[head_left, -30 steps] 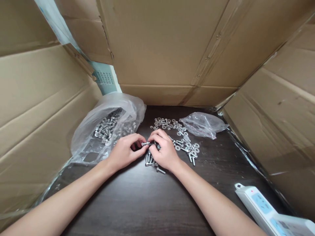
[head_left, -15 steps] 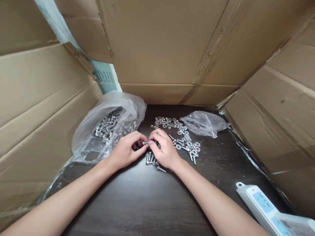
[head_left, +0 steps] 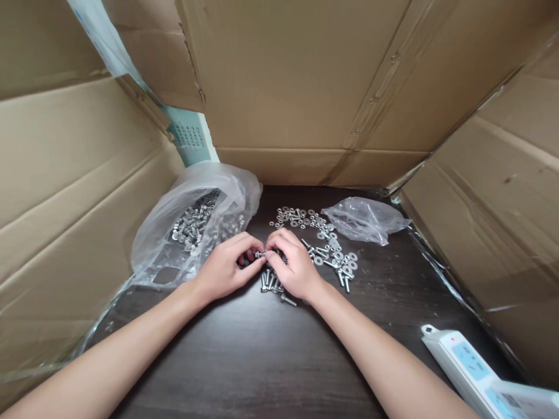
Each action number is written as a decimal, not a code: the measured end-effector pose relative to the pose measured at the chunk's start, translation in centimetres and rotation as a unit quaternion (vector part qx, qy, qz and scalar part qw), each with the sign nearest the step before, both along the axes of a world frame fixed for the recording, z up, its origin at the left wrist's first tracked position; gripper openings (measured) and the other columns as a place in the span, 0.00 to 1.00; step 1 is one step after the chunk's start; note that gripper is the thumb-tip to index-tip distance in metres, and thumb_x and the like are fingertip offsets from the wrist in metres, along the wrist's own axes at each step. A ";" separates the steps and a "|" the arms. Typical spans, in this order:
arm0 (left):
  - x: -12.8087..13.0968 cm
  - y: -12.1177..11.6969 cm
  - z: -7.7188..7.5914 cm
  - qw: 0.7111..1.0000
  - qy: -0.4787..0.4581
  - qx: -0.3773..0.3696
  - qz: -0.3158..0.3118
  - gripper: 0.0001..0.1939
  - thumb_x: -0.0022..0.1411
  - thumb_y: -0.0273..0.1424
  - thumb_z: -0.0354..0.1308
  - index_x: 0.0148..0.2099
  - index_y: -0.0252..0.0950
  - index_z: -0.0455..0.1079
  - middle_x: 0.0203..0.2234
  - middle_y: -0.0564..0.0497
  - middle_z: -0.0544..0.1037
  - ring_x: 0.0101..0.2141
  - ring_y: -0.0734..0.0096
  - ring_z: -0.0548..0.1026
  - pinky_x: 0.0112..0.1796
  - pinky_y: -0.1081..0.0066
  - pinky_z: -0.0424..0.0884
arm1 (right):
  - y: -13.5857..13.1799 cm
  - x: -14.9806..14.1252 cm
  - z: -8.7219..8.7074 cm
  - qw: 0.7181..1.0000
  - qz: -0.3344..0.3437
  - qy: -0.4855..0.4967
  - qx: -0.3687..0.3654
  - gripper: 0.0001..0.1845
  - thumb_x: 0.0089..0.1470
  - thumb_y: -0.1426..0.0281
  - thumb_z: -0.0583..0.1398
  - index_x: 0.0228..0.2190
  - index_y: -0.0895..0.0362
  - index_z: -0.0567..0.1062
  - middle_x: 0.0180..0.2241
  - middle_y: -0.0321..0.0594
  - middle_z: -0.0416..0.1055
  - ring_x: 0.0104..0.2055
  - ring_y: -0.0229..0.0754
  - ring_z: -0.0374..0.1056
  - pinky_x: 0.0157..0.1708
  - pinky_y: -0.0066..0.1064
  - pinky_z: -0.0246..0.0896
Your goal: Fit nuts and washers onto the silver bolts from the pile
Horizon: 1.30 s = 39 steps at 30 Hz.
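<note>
A small metal bolt (head_left: 259,255) is held level between my two hands at the middle of the table. Thumb and fingers of my left hand (head_left: 229,261) pinch its head end. My right hand (head_left: 292,262) closes over the other end, and its fingertips hide whatever sits there. Just below the hands lie several bolts (head_left: 271,283), partly covered by my right hand. One single bolt (head_left: 288,300) rests a little nearer to me. Right of my right hand are loose bolts (head_left: 322,252) mixed with flat washers (head_left: 348,263). Small nuts (head_left: 313,219) and more washers lie behind.
An open clear plastic bag (head_left: 151,233) full of bolts stands at the left. A flattened plastic bag (head_left: 367,220) lies at the back right. A white power strip (head_left: 463,361) occupies the front right corner. Cardboard walls (head_left: 305,75) enclose the dark table (head_left: 227,355).
Both hands keep the same grip on the bolt. The whole view has shifted slightly, so everything sits a little farther right; nothing on the table has visibly moved.
</note>
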State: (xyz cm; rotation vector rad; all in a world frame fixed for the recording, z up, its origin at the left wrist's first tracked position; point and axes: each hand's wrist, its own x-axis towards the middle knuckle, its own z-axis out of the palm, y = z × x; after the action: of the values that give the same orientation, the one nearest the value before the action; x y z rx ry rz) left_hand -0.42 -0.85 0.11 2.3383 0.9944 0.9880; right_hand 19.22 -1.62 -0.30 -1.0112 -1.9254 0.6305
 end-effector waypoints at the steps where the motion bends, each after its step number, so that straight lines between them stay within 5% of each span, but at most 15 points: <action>1: 0.0 0.0 0.0 1.000 0.001 0.000 0.000 0.02 0.68 0.29 0.59 0.42 0.36 0.72 0.33 0.52 0.74 0.32 0.73 0.72 0.33 0.75 0.69 | 0.0 0.0 0.0 1.000 0.001 0.000 0.001 0.07 0.61 0.74 0.55 0.30 0.54 0.67 0.37 0.41 0.68 0.42 0.45 0.65 0.45 0.40 0.61; 30: 0.0 0.3 -0.1 1.000 0.012 0.008 0.014 0.04 0.70 0.32 0.58 0.42 0.38 0.71 0.33 0.53 0.75 0.30 0.73 0.73 0.32 0.74 0.70 | 0.0 -0.3 0.1 0.999 -0.021 -0.040 0.011 0.05 0.59 0.75 0.57 0.31 0.55 0.68 0.37 0.40 0.69 0.42 0.45 0.64 0.44 0.38 0.61; 39: 0.0 0.3 0.0 1.000 0.005 0.004 0.016 0.03 0.69 0.32 0.59 0.43 0.38 0.72 0.32 0.53 0.75 0.29 0.73 0.73 0.31 0.74 0.71 | 0.0 -0.1 0.4 0.997 -0.017 -0.076 0.001 0.13 0.66 0.75 0.54 0.29 0.56 0.73 0.39 0.41 0.71 0.42 0.44 0.64 0.46 0.39 0.61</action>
State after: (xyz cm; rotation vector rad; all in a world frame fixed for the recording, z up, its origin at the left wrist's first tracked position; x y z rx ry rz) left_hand -0.41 -0.59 0.12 2.3433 1.0356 0.9946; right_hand 19.09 -1.58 0.06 -1.1160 -2.0360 0.5454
